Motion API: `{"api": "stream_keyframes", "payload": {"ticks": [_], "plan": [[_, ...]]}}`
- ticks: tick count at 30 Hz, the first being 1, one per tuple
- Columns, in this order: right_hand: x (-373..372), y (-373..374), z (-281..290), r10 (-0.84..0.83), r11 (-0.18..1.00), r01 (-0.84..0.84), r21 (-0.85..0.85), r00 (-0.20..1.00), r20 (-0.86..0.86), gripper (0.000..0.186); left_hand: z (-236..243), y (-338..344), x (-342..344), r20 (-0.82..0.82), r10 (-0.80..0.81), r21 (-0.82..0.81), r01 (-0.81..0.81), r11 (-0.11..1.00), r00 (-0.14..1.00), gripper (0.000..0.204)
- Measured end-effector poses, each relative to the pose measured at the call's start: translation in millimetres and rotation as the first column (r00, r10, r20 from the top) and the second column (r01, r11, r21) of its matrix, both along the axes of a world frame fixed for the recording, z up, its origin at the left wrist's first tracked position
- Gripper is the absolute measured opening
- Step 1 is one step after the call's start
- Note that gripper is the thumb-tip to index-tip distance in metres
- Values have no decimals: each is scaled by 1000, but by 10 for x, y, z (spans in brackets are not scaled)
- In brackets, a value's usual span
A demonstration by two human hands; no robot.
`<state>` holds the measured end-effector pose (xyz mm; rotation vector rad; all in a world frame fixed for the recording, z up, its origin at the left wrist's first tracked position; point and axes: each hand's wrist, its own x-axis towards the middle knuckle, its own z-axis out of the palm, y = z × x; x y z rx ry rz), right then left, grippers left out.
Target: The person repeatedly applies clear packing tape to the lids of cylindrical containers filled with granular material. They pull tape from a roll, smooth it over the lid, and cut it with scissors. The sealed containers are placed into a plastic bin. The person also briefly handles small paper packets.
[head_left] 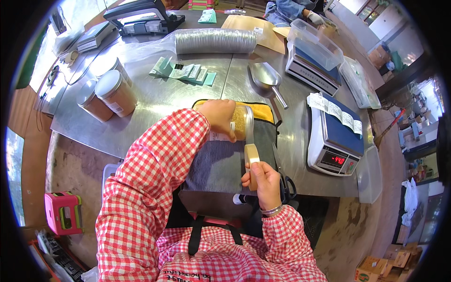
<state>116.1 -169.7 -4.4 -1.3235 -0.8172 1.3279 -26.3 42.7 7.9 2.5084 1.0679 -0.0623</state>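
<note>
My left hand point(218, 117) is closed around a clear jar point(240, 123) of golden, grainy contents, which lies on its side. A roll of pale tape point(251, 157) is pinched in my right hand point(265, 183), just nearer to me than the jar. From the roll, a strip of tape point(250, 133) runs up to the jar's lid end. Beneath the jar is a grey cloth point(211, 167), with a yellow, dark-edged cloth point(264, 112) showing at its far side. Black-handled scissors point(287, 188) lie to the right of my right hand, partly hidden.
On the steel table stand several lidded canisters point(116, 94), label strips point(188, 73), a metal scoop point(266, 77) and a rolled plastic sleeve point(216, 41). Two scales, one a lit scale point(334, 141), stand at right. Beyond them, another person's gloved hand point(315, 18) shows.
</note>
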Motion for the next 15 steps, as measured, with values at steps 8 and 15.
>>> {"api": "stream_keyframes", "payload": {"ticks": [8,15], "plan": [[4,157,575,103,984,-104,141,995,16,38,-143,-101,-173,358,-203,386,54,921,911,78],[12,272,919,95,980,-76,184,991,-95,42,-245,-513,-83,62,-93,734,17,679,994,83]]}}
